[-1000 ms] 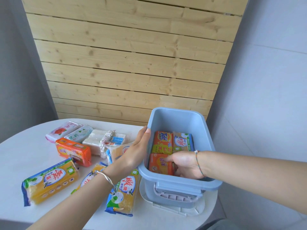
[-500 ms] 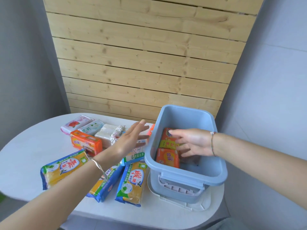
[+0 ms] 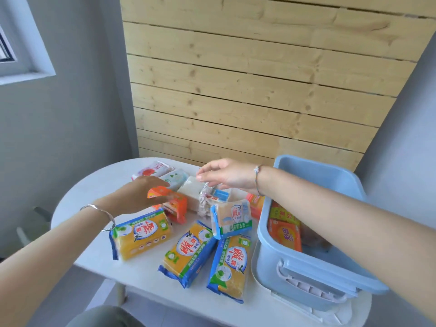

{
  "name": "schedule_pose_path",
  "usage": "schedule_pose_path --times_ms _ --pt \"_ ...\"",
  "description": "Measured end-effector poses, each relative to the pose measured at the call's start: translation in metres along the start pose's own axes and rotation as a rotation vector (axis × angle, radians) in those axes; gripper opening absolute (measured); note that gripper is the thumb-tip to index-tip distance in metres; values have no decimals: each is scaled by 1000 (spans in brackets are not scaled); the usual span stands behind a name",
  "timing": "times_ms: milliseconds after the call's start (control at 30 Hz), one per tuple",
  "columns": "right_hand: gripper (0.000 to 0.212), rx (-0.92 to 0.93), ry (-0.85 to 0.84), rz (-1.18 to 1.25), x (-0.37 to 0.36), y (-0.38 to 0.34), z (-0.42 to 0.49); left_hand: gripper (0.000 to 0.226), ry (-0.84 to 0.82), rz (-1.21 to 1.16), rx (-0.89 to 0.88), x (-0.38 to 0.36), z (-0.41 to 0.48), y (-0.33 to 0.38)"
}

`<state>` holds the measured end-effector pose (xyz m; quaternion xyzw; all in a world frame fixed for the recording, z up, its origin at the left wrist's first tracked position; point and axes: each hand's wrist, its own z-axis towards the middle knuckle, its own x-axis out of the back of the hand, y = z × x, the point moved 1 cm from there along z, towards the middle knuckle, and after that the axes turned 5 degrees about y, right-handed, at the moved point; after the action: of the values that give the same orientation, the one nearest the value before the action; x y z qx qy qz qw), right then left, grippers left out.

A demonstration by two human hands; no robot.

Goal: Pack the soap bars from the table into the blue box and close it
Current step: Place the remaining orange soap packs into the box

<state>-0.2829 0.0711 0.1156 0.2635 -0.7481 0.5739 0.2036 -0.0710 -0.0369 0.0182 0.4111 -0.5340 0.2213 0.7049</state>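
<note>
The blue box (image 3: 313, 267) stands open at the right of the white table (image 3: 94, 192), with orange soap bars (image 3: 285, 234) inside. Several wrapped soap bars lie left of it: three yellow packs (image 3: 141, 234), an orange bar (image 3: 174, 204), a white wrapped block (image 3: 195, 192), a pale blue-edged pack (image 3: 231, 218) and pink and green packs at the back (image 3: 160, 171). My left hand (image 3: 136, 194) hovers over the orange bar, fingers spread around it. My right hand (image 3: 226, 175) hangs open above the white block, holding nothing.
The box sits on its white lid (image 3: 330, 315) near the table's right front edge. A wooden slat wall (image 3: 259, 90) rises behind the table. A grey wall and a window frame (image 3: 23, 55) are at the left.
My right hand has come out of the box and moved left over the soap pile. My left hand has shifted left from the box rim to the orange bar. The view has turned left.
</note>
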Motion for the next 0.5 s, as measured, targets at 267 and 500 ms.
schedule_pose_path --times_ms 267,500 --pt "32 -48 -168 -129 -37 18 41 65 40 255 -171 -21 10 -28" --pt "31 -5 -95 -105 -40 27 51 45 14 404 -288 -21 27 -24"
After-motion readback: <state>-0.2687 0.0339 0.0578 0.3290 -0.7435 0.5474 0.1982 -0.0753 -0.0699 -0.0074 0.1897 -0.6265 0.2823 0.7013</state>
